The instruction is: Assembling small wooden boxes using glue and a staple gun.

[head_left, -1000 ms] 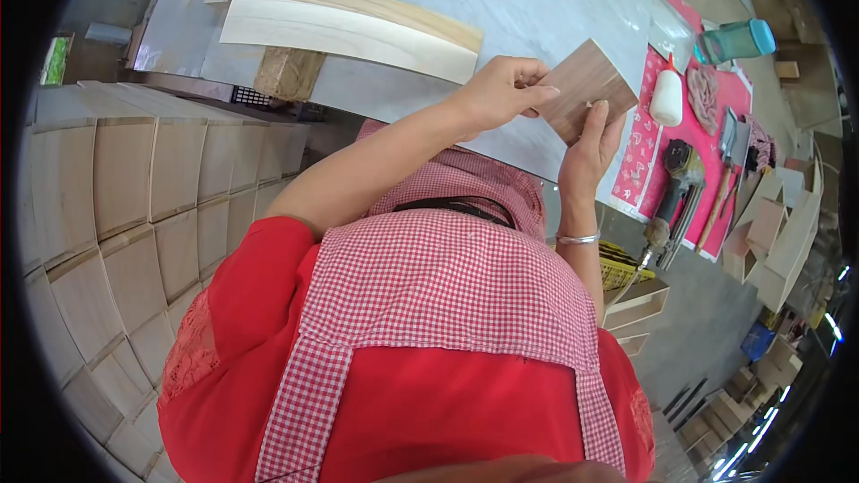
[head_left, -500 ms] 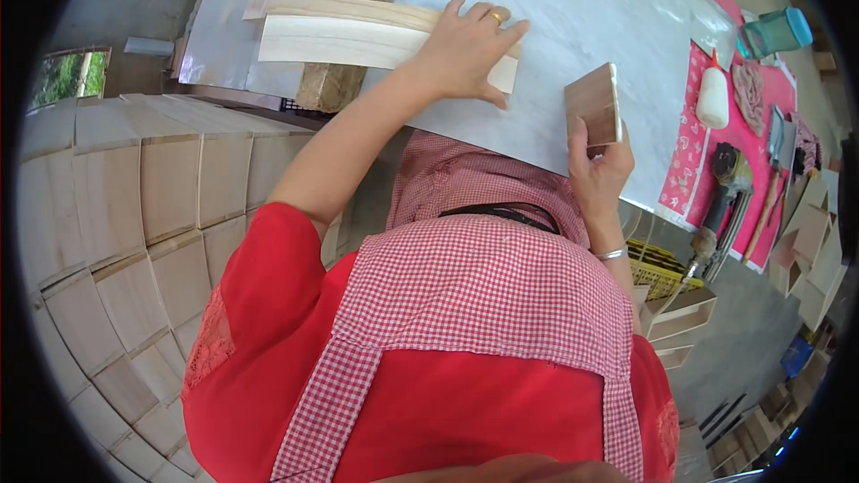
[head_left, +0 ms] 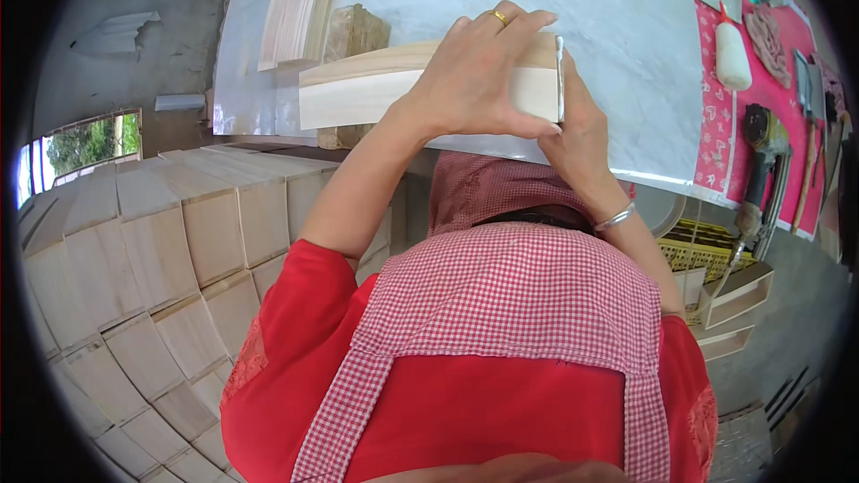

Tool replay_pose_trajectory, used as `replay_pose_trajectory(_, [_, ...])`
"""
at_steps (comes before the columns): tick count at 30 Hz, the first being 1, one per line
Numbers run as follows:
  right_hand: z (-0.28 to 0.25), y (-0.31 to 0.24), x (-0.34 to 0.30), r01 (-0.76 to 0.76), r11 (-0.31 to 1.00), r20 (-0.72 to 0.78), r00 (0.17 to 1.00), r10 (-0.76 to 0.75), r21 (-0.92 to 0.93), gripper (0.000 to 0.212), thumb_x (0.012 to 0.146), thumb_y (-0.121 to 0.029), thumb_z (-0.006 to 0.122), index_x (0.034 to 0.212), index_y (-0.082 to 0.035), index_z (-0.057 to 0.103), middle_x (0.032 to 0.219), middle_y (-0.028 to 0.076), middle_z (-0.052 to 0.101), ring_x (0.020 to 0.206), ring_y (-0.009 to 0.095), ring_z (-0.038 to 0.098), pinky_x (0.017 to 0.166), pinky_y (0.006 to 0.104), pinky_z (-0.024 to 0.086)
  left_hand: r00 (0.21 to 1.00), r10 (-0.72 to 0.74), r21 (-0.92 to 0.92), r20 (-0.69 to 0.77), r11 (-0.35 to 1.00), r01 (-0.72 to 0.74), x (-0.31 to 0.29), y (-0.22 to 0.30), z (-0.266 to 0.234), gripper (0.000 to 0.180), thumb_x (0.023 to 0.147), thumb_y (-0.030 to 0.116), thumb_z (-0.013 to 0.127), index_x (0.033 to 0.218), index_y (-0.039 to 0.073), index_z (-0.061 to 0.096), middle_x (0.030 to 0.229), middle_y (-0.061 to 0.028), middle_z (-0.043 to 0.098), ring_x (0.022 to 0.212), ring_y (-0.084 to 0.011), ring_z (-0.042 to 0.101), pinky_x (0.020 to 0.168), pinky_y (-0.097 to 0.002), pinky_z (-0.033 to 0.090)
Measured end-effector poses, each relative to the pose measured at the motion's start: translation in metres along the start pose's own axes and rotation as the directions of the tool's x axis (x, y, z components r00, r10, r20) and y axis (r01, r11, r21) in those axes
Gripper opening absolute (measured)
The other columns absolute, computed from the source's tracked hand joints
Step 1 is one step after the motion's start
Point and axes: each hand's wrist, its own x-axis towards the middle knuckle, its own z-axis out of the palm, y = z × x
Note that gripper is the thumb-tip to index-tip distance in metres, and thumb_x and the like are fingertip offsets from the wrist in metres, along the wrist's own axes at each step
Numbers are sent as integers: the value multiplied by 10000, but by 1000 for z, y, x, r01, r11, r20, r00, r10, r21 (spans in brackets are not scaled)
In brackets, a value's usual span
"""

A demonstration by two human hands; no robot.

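Note:
Over a wooden block [head_left: 358, 31] lies a long pale wooden piece [head_left: 353, 98], with a tan strip along its far side. My left hand [head_left: 474, 72] spans its right end, fingers over the far edge and thumb at the near edge. A small wooden panel [head_left: 561, 80], seen edge-on with a whitish rim, stands against that end. My right hand [head_left: 580, 130] is closed on the panel from the right, its fingers partly hidden behind it.
A bundle of thin wooden strips [head_left: 300, 4] lies at the table's far left. On the pink mat [head_left: 714, 143] at right are a white squeeze bottle [head_left: 732, 54], a crumpled cloth [head_left: 768, 45] and tools. Stacked wooden boxes [head_left: 152, 250] fill the left; a yellow crate [head_left: 693, 250] stands below right.
My right hand has brought the small panel leftward against the end of the long piece. The long piece sits nearer that hand, my left hand still on it. The view has shifted.

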Motion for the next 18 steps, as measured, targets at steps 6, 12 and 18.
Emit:
replay_pose_trajectory(6, [2, 0, 0, -43, 999, 7, 999, 43, 28, 832, 698, 5, 713, 1439, 27, 335, 1019, 195, 607, 857, 358, 642, 668, 414, 531, 1000, -2, 13, 3, 1000, 2, 3, 2, -2, 850, 505, 383, 842, 1248, 85, 556, 1140, -112, 552, 1020, -310, 568, 880, -421, 433])
replay_pose_trajectory(12, [2, 0, -1, -31, 999, -7, 1000, 31, 32, 831, 697, 6, 710, 1436, 24, 330, 1009, 193, 605, 843, 365, 642, 665, 416, 533, 1000, 11, -2, 28, 1000, -11, 9, 3, 2, 852, 501, 385, 844, 1241, 77, 556, 1126, -112, 553, 1022, -305, 567, 870, -416, 445])
replay_pose_trajectory(18, [1, 1, -1, -69, 997, 35, 997, 68, 22, 844, 691, 4, 717, 1439, 21, 326, 1014, 190, 602, 835, 361, 645, 660, 415, 536, 999, 8, -9, 44, 1000, -8, 12, 2, 4, 855, 497, 385, 843, 1237, 70, 555, 1116, -113, 553, 1016, -308, 566, 873, -412, 447])
